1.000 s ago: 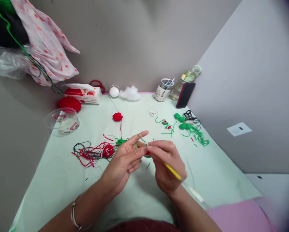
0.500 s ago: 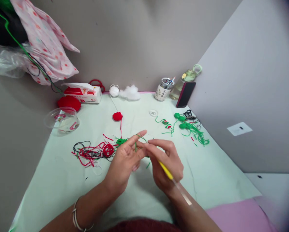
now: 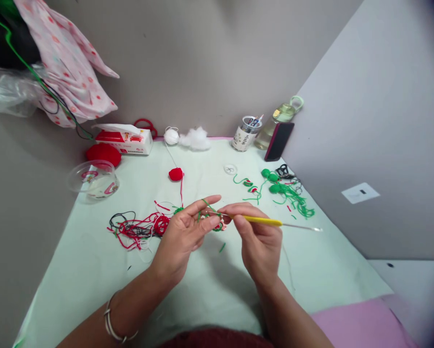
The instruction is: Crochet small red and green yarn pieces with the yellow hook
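Observation:
My right hand [image 3: 261,237] grips a crochet hook [image 3: 262,220] by its yellow handle, the metal tip pointing left toward my other hand. Between the thumb and fingers of my left hand [image 3: 187,229] is a small crochet piece [image 3: 218,225] in green, red and white, partly hidden by the fingers. A strand of green yarn [image 3: 210,205] runs over my raised left index finger and down to the hook's tip. Just behind the left hand, a bit of a green yarn bundle [image 3: 179,210] shows on the table.
Tangled red, black and white yarn [image 3: 140,231] lies left of my hands. Farther back are a red yarn ball [image 3: 175,174], a plastic tub [image 3: 104,186] and a tissue box [image 3: 129,142]. Green yarn pieces [image 3: 287,193], a phone [image 3: 279,141] and a pen can [image 3: 244,137] stand or lie at right.
The crochet hook has swung from pointing down toward my right forearm to nearly level. My right hand has turned and shifted slightly right, and the colored crochet piece now shows between my hands.

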{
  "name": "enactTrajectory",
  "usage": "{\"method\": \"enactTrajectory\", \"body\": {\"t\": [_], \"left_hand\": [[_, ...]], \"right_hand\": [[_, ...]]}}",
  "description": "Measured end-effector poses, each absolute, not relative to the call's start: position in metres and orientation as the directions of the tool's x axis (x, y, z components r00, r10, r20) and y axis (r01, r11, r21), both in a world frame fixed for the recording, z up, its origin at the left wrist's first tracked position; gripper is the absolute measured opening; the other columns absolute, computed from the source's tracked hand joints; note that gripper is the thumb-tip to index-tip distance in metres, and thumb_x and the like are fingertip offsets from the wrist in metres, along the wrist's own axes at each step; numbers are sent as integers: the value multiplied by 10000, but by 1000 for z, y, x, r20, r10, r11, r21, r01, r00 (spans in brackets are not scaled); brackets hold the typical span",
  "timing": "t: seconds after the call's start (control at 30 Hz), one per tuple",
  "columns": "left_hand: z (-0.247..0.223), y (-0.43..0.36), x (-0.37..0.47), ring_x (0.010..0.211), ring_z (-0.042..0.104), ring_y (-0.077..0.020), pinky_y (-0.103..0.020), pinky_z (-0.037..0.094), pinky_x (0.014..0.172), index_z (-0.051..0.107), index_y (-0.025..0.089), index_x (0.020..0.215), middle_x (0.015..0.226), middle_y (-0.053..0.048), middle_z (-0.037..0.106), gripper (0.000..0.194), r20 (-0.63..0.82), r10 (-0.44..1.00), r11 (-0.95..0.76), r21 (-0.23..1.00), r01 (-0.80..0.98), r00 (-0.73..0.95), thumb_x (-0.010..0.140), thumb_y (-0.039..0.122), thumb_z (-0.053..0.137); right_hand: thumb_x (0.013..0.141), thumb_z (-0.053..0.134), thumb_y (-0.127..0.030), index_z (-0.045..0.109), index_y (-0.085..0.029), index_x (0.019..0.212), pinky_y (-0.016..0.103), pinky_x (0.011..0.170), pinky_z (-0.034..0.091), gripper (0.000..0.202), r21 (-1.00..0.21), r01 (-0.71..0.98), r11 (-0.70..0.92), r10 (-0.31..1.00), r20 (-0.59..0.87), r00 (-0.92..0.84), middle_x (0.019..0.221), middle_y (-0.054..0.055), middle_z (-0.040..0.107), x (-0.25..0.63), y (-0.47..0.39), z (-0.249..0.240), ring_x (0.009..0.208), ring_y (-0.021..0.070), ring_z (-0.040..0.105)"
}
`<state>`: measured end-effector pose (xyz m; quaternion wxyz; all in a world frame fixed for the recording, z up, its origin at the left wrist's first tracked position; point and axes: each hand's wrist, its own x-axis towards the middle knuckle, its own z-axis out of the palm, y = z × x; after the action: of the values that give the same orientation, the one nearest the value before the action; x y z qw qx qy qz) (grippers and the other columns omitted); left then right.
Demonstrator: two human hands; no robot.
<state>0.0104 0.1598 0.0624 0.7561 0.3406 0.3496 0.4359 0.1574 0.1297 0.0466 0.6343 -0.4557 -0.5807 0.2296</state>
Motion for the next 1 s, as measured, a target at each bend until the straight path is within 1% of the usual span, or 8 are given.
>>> {"method": "enactTrajectory", "body": {"t": [0.1,0.17,0.27,0.37,0.43,0.63,0.8,1.0], "left_hand": [[61,160,12,505,266,-24,-203,190,444,821,212,1203,778,33,622,436,-252,896,414,769,-486,365,790,293,935],[60,162,11,488,219,-14,-197,180,437,823,194,1192,742,50,574,412,-291,863,484,713,-507,413,802,282,923],[61,166,8,475,181,-1,-185,181,427,834,155,1140,712,62,536,368,-325,825,548,660,-514,462,793,242,919],[62,167,7,493,276,-12,-179,219,438,809,194,1224,761,46,599,458,-274,889,444,717,-537,368,780,193,923],[62,164,8,521,342,-35,-191,233,443,769,233,1323,790,37,640,556,-217,925,359,771,-526,312,790,199,923],[60,159,13,598,471,-68,-202,304,480,794,227,1263,822,28,681,477,-236,905,384,812,-440,354,804,253,924],[58,162,11,815,684,-152,-281,527,820,831,221,1104,823,5,748,319,-213,914,357,825,-438,345,800,254,920],[54,163,13,797,730,-152,-225,540,655,832,227,983,877,-14,805,242,-176,911,348,815,-464,373,769,215,944]], "right_hand": [[974,709,-160,852,-342,1046,379,738,629,242,-715,472,515,753,641,150,1054,54,823,158,125,43,912,224,757],[947,730,-129,855,-356,1046,392,773,623,278,-690,509,514,738,658,147,1084,51,816,160,123,42,924,225,755],[1005,666,-151,832,-321,1091,372,719,608,253,-769,387,509,750,617,238,948,40,786,165,126,45,824,204,735],[1045,636,-212,823,-286,1041,336,630,575,201,-864,96,494,810,497,312,854,24,736,167,130,50,705,174,681],[1036,664,-221,832,-281,1035,328,643,578,179,-877,4,481,850,468,244,871,27,739,165,131,50,727,169,680],[1029,689,-263,837,-299,1046,333,667,602,153,-890,-76,450,875,422,236,958,36,755,161,132,44,766,168,688],[1019,706,-284,840,-288,1014,330,687,616,135,-914,-81,397,896,367,250,958,42,775,163,133,45,801,177,707],[1016,707,-266,846,-302,1028,325,695,632,144,-903,-84,421,887,391,246,993,44,790,163,133,44,851,185,731]]}}
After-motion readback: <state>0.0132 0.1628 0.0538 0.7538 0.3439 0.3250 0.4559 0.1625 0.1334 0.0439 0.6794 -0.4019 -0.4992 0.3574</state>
